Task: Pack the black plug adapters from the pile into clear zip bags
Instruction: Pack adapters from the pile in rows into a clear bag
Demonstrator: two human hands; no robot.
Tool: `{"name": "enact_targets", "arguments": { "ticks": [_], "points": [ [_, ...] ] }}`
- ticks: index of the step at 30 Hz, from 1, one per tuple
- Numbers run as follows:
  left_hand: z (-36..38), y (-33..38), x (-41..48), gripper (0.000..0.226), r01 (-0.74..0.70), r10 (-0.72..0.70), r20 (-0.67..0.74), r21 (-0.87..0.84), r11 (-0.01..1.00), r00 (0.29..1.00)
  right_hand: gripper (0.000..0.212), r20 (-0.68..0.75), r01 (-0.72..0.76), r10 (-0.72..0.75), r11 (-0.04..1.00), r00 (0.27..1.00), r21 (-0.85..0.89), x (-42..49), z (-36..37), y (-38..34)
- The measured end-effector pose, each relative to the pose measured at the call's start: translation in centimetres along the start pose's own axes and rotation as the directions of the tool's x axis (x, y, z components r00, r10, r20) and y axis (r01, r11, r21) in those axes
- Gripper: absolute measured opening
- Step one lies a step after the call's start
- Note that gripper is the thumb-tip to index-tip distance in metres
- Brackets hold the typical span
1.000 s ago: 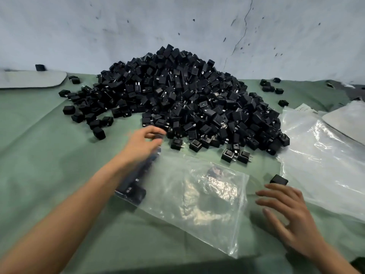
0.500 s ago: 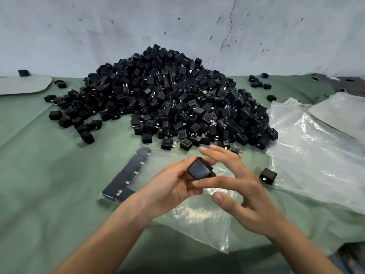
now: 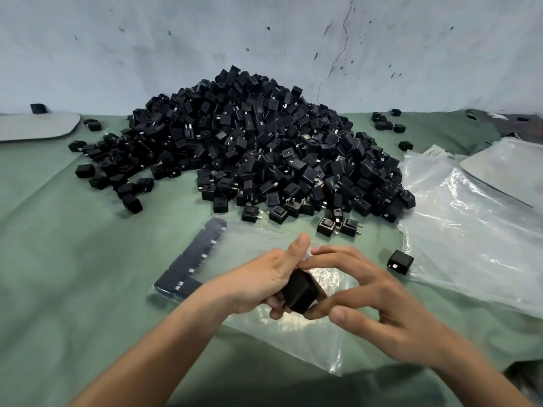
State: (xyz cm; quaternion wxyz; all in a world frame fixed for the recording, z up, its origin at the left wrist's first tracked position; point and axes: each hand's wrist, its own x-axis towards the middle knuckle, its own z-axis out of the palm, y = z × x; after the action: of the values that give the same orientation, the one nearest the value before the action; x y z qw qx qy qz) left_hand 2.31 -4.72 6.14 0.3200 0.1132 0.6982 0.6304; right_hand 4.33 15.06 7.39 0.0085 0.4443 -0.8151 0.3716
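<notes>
Holding one adapter (image 3: 299,293) just above the bag (image 3: 293,342).
The left hand (image 3: 258,282) is wrapping curled fingers round its body, and the right hand (image 3: 390,312) is pinching the near corner. It is looking light, rigid and smooth, so likely slippery: going for the flat sides, not the prongs. The bag is lying limp on the worktop (image 3: 58,274) with one row (image 3: 191,261) inside and the pile (image 3: 249,148) behind.

Pile (image 3: 258,148) behind zip bag (image 3: 282,327) — spare bags (image 3: 476,230) to its right.
</notes>
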Motion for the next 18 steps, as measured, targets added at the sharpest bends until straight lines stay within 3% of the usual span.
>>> {"name": "enact_targets", "arguments": {
  "ticks": [5,10,15,18],
  "points": [
    [1.0,-0.4,1.1,0.112,-0.029,0.029,0.001,0.237,0.971,1.000,0.023,0.043,-0.040,0.041,0.999,0.998,-0.030,-1.2,-1.2,-0.7],
    [2.1,-0.2,2.2,0.104,0.045,-0.044,-0.010,0.330,0.943,0.999,0.031,0.091,-0.089,0.096,0.993,0.991,-0.077,-1.8,-2.1,-0.7],
    [2.7,-0.3,3.1,0.104,0.050,-0.020,-0.089,0.345,0.937,0.996,0.036,0.149,-0.167,0.192,0.972,0.970,-0.168,-2.7,-2.2,-0.2],
    [2.9,-0.2,3.3,0.098,0.041,0.003,-0.140,0.315,0.948,0.990,0.034,0.108,-0.184,0.208,0.964,0.972,-0.194,-3.3,-2.1,0.3]
  ]
}}
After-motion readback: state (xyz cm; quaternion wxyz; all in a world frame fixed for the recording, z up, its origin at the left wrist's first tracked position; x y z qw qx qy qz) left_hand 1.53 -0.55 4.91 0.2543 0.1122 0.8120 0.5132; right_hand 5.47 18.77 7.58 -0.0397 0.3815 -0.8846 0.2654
